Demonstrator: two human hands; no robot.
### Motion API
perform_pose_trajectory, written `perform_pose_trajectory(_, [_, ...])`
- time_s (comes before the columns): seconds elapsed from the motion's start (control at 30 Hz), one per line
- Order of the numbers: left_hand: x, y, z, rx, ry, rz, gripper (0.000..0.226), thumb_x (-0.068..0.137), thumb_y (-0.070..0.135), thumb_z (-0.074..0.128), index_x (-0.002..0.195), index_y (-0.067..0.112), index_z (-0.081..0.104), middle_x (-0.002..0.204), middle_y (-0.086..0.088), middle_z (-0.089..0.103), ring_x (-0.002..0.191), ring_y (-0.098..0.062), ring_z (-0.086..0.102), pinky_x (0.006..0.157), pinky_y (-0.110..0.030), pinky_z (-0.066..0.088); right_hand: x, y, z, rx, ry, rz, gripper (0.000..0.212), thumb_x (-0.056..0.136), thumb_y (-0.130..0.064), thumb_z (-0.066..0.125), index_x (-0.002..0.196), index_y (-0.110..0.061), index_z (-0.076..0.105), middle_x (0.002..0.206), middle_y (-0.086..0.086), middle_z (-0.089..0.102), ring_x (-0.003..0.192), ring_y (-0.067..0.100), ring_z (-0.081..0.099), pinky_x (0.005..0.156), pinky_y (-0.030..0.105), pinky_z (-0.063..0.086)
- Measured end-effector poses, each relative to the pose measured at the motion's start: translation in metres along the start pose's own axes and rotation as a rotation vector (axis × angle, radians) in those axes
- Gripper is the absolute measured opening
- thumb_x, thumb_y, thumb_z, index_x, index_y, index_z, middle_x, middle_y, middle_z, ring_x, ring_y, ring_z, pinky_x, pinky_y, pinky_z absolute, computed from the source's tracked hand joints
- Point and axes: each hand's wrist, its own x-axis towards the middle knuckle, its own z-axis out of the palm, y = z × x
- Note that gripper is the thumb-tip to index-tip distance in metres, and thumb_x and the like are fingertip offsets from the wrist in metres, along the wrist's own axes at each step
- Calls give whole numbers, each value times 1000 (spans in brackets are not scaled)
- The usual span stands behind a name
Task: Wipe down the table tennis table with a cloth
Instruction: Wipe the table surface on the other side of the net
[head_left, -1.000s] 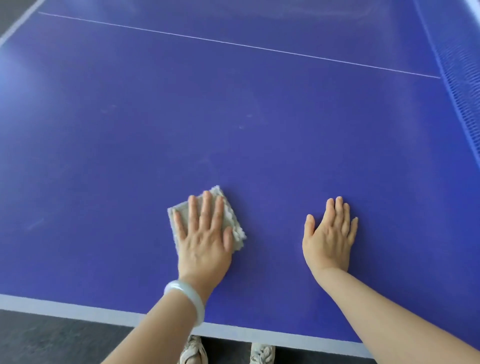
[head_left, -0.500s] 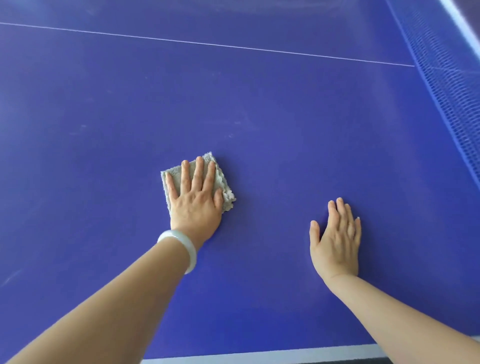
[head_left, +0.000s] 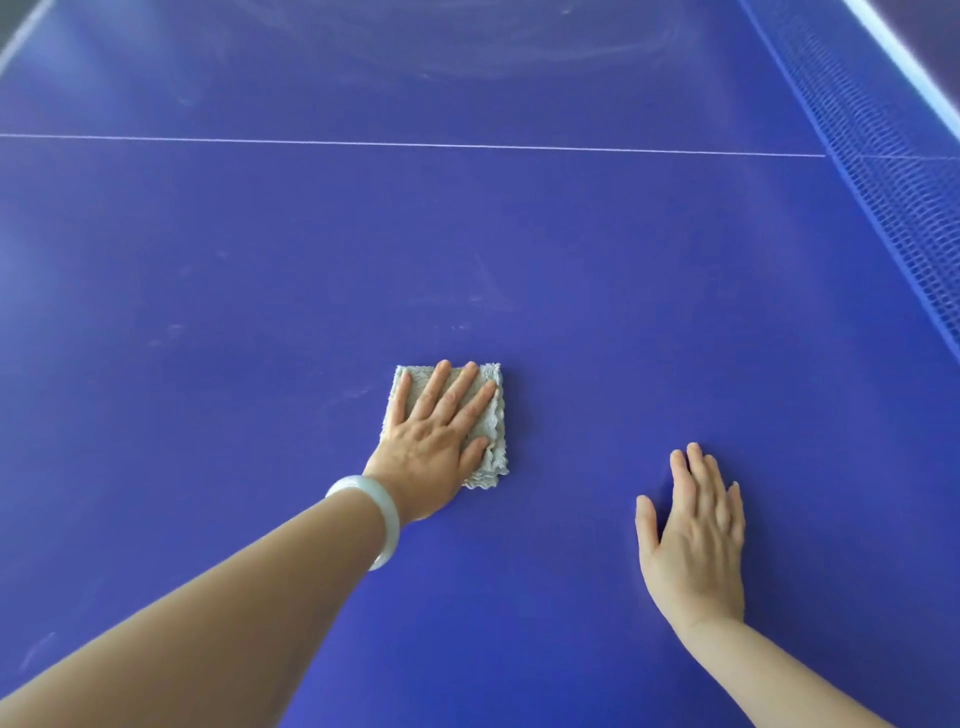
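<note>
The single head-worn wide-angle camera looks forward and steeply down across the table (head_left: 571, 234) from close range, the left hand (head_left: 436, 441) and right hand (head_left: 696, 545) low in frame, the net (head_left: 904, 208) at right.

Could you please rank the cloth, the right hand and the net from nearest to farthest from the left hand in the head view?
1. Cloth, pressed under the left hand.
2. Right hand, beside it, to the right.
3. Net, far right.

We see a smooth blue tabletop (head_left: 571, 249) with soft sheen and faint dusty smears, our cloth (head_left: 496, 423) nubbly grey terry, net (head_left: 893, 197) open woven mesh, our bangle (head_left: 387, 512) glossy, milky, stone-like
</note>
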Motion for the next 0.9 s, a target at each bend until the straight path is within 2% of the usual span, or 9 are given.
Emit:
perform_pose_trajectory(0.07, [1, 0, -1, -20, -16, 25, 61, 95, 55, -5, 152, 38, -21, 163, 13, -20, 150, -19, -22, 118, -52, -18, 0, -3, -5, 41, 1, 8, 62, 97, -39, 39, 145, 0, 42, 156, 16, 37, 145, 33, 34, 122, 47, 16])
perform_pose_trajectory(0.17, [0, -1, -3, -43, -23, 25, 61, 94, 56, -10, 151, 39, -25, 161, 14, -25, 148, -18, -27, 116, -49, -24, 24, -6, -17, 162, -53, 125, 43, 88, -13, 69, 128, 1, 58, 139, 20, 53, 129, 40, 47, 108, 51, 33])
perform_pose_trajectory(0.27, [-1, -1, -2, -43, -9, 28, 62, 96, 55, -7, 154, 37, -19, 162, 14, -22, 149, -18, -25, 117, -48, -22, 75, -23, -30, 278, -120, 106, 36, 92, -6, 63, 126, -1, 59, 136, 16, 53, 128, 34, 44, 107, 45, 34])
perform_pose_trajectory(0.4, [-2, -1, -5, -51, -7, 29, 59, 100, 51, 1, 156, 35, -11, 164, 12, -15, 151, -20, -19, 120, -51, -12, 169, -56, -27, 218, -162, -5, 51, 103, -13, 44, 150, 1, 31, 161, 14, 23, 151, 28, 16, 123, 37, 13])
perform_pose_trajectory(0.47, [-5, 1, -7, -56, -2, 21, 59, 101, 49, 4, 157, 33, -5, 165, 10, -9, 152, -22, -13, 120, -52, -7, 207, -74, -14, 183, -199, 65, 55, 106, -21, 36, 155, -2, 20, 165, 12, 12, 153, 26, 7, 124, 41, 6])
perform_pose_trajectory(0.57, [-5, 15, -10, -52, 30, 2, 57, 103, 41, 18, 157, 24, 23, 164, 3, 18, 152, -30, 13, 116, -56, 11, 228, -100, 8, 86, -112, 163, 62, 106, -33, 30, 156, -2, 11, 166, 13, 6, 153, 26, 2, 124, 48, 0])
perform_pose_trajectory(0.63, [7, 25, -8, -76, 67, 18, 56, 102, 40, 26, 155, 21, 30, 163, 1, 23, 150, -32, 19, 113, -58, 16, 229, -109, 24, 33, -58, 194, 68, 104, -40, 27, 156, 0, 9, 166, 14, 6, 153, 27, 2, 123, 50, -1])
perform_pose_trajectory(0.8, [86, 24, -24, -24, 14, 161, 60, 102, 49, 15, 159, 31, 7, 166, 7, 4, 153, -24, -1, 121, -58, -1, 232, -107, 29, 4, -31, 209, 71, 101, -43, 32, 155, 0, 15, 165, 16, 11, 153, 29, 6, 123, 52, 1])
perform_pose_trajectory(0.9, [131, -29, -35, -9, 63, -75, 61, 100, 50, 5, 158, 33, -5, 166, 9, -7, 152, -21, -12, 119, -55, -9, 230, -110, 27, -4, -33, 215, 71, 101, -42, 33, 155, 1, 17, 165, 16, 12, 153, 29, 7, 123, 52, 2])
